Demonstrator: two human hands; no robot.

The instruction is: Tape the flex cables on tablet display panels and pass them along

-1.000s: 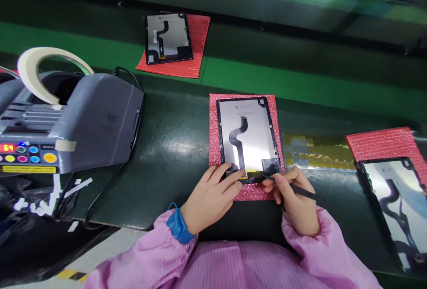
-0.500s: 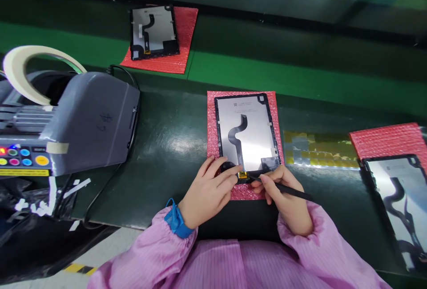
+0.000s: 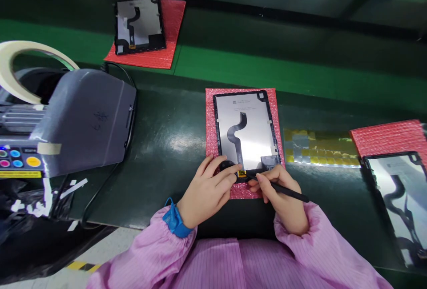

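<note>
Some right fingers (image 3: 266,186) tight round tool (image 3: 289,191), left fingers (image 3: 227,173) apart on panel (image 3: 256,138)

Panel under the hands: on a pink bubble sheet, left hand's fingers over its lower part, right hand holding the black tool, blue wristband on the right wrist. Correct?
One error: the blue wristband is at the wrist of the left hand, as the head view shows. The rest holds: panel on the pink bubble sheet, left fingers over its lower part, black tool in the right hand.
</note>
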